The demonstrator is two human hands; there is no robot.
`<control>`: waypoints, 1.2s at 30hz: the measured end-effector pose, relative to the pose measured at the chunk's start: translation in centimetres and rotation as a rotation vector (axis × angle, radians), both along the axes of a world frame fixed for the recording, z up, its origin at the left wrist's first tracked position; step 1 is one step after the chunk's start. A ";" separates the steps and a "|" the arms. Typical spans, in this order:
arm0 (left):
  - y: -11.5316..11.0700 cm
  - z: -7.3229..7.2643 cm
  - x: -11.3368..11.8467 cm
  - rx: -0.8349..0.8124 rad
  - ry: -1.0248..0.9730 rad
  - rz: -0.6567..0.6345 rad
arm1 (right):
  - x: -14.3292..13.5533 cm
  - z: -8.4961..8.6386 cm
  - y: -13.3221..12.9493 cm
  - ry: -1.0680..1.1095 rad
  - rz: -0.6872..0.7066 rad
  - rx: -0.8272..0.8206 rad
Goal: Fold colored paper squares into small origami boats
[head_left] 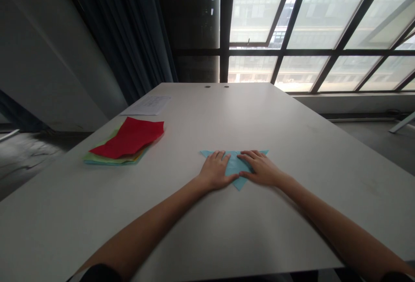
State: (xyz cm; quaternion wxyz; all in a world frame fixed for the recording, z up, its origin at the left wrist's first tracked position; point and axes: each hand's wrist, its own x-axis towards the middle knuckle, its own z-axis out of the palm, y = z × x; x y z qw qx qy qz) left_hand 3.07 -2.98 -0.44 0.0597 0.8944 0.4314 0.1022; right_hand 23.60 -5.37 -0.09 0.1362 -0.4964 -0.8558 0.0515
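A light blue sheet of paper [234, 165], folded into a triangle, lies flat on the white table [207, 118] with one corner pointing toward me. My left hand [216, 170] rests on its left part, fingers stretched forward and thumb reaching to the middle. On the right part lies my right hand [258, 168], its fingers also extended and pointing inward. The two thumbs almost meet above the near corner. Both palms face down and cover much of the paper. The long far edge runs level, and its two end corners stick out past my fingers.
To the left lies a stack of coloured paper, a red sheet [134, 137] on top of green and blue ones [97, 159]. Beyond it is a printed white sheet [147, 105]. Two round dark spots sit near the far table edge. A dark curtain [126, 27] and windows stand behind.
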 end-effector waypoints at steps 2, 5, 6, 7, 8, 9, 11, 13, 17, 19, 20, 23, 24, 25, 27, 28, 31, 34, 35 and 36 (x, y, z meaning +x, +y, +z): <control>-0.1 -0.2 -0.1 -0.063 0.054 -0.010 | 0.1 -0.1 -0.1 -0.026 0.003 -0.031; 0.1 -0.3 -0.4 -0.127 0.118 -0.030 | 0.5 -0.4 -0.1 -0.067 -0.007 -0.089; 0.1 -0.3 -0.5 -0.138 0.132 -0.036 | 0.6 -0.5 -0.1 -0.080 -0.010 -0.108; 0.2 -0.3 -0.6 -0.146 0.142 -0.040 | 0.7 -0.6 0.0 -0.091 -0.011 -0.124; 0.2 -0.2 -0.6 -0.151 0.147 -0.042 | 0.7 -0.7 0.0 -0.100 -0.008 -0.138; 0.3 -0.2 -0.7 -0.155 0.147 -0.043 | 0.7 -0.7 0.0 -0.106 -0.005 -0.150; 0.3 -0.1 -0.7 -0.159 0.143 -0.043 | 0.7 -0.8 0.1 -0.114 0.005 -0.170; 0.3 0.0 -0.6 -0.165 0.141 -0.039 | 0.6 -0.7 0.1 -0.118 0.013 -0.184; 0.3 0.2 -0.6 -0.175 0.153 -0.027 | 0.6 -0.7 0.1 -0.132 0.013 -0.201; 0.2 0.4 -0.6 -0.182 0.161 -0.020 | 0.6 -0.8 0.2 -0.140 -0.003 -0.207; 0.2 0.5 -0.6 -0.187 0.164 -0.015 | 0.7 -0.9 0.2 -0.144 -0.015 -0.209; 0.0 0.7 -0.5 -0.211 0.179 0.012 | 0.8 -1.0 0.2 -0.160 -0.065 -0.217; 0.0 0.8 -0.5 -0.218 0.187 0.029 | 0.9 -1.1 0.1 -0.167 -0.084 -0.224; -0.1 0.8 -0.5 -0.223 0.200 0.049 | 1.0 -1.1 0.1 -0.174 -0.101 -0.233; -0.2 0.9 -0.4 -0.222 0.231 0.098 | 1.2 -1.0 0.0 -0.185 -0.120 -0.255; -0.2 1.0 -0.4 -0.220 0.248 0.125 | 1.3 -0.9 -0.1 -0.188 -0.124 -0.265; -0.2 1.5 -0.6 -0.236 0.302 0.204 | 1.6 -0.5 -0.3 -0.186 -0.129 -0.295; 0.0 2.1 -0.9 -0.279 0.348 0.271 | 1.9 0.0 -0.4 -0.197 -0.166 -0.351; 0.1 2.3 -0.9 -0.287 0.361 0.290 | 2.1 0.1 -0.4 -0.205 -0.188 -0.375; 0.1 2.5 -1.0 -0.293 0.373 0.309 | 2.4 0.2 -0.4 -0.214 -0.212 -0.397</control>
